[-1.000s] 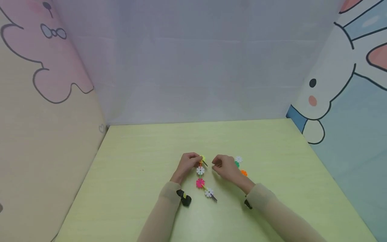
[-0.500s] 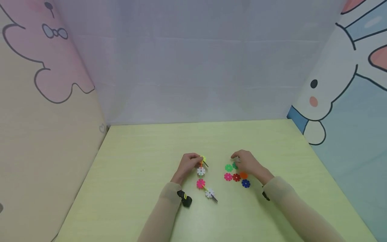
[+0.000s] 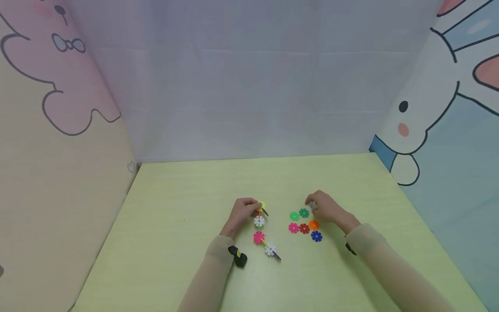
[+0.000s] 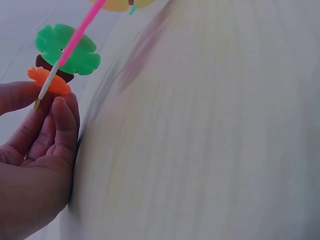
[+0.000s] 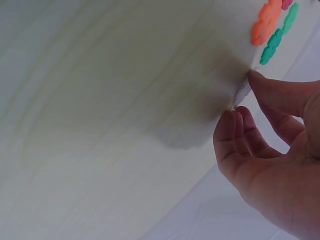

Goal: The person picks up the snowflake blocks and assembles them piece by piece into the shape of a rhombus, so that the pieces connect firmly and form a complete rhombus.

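My left hand pinches the upper end of a string of flower-shaped pieces, beside a yellow piece. Down the string come a white piece, a pink one and another white one by a dark tip. Close up in the left wrist view, the thumb and fingers of that hand hold a thin pink-and-white strand at an orange piece, with a green piece beyond. My right hand grips a white flower piece between thumb and fingertips, at the table surface.
Left of and below my right hand lie loose flower pieces: light green, dark green, pink, red, orange and blue. The table ends at a pale curtain behind.
My right hand has moved right, away from the string, across the loose pieces to the white one, which it now grips. The left hand has stayed in place.
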A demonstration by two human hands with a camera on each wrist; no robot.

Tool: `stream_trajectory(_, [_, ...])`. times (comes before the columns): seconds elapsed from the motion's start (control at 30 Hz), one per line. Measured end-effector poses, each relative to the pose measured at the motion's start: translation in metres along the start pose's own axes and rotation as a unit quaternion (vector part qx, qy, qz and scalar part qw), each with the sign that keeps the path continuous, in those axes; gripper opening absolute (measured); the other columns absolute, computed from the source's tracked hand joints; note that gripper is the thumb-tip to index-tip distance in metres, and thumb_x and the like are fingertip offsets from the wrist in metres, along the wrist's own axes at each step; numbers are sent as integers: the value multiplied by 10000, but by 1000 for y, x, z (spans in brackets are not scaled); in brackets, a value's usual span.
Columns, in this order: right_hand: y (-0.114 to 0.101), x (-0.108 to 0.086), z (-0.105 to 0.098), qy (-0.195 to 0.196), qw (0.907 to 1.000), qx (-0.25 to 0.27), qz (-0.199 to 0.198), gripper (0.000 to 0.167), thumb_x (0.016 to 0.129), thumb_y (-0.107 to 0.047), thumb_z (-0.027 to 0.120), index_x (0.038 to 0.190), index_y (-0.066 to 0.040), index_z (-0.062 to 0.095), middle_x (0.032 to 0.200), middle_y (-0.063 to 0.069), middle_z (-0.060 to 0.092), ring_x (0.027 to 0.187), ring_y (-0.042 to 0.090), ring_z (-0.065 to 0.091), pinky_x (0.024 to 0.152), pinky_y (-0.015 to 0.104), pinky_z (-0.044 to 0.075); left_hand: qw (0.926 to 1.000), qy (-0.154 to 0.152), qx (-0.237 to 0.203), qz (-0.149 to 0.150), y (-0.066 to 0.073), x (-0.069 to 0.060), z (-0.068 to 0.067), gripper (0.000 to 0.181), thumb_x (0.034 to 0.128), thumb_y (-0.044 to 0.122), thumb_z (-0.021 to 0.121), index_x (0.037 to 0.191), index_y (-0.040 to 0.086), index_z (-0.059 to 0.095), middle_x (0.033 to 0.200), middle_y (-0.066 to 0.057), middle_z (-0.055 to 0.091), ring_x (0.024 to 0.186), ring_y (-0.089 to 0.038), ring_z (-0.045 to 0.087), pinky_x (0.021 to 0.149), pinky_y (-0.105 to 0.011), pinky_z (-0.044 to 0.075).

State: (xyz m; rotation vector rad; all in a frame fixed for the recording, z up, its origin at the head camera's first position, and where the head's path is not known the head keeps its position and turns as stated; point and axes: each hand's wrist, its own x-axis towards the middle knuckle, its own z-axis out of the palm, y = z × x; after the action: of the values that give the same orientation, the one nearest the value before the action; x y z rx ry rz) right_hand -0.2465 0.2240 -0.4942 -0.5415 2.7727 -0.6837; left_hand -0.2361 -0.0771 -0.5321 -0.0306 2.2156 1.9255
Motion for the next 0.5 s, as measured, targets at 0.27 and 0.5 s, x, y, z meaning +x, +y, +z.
stream_trajectory(0.27, [8,1,-4,-172,9996,11,240,183,840,-14,678,1012,-17,614,960,98,528,888,271,489,851,441,447,9998,50,200,-15,2,-1,1,143,876,143,674,845,7,703,743,-51,647,656,-143,581,636,-274,483])
stream_trajectory(0.5, [11,-3,-4,-110,9984,240,498,206,848,-53,694,998,-24,555,895,74,526,829,255,483,786,404,447,9996,37,289,-22,0,0,1,151,883,155,672,850,11,704,747,-51,646,664,-148,581,641,-275,481])
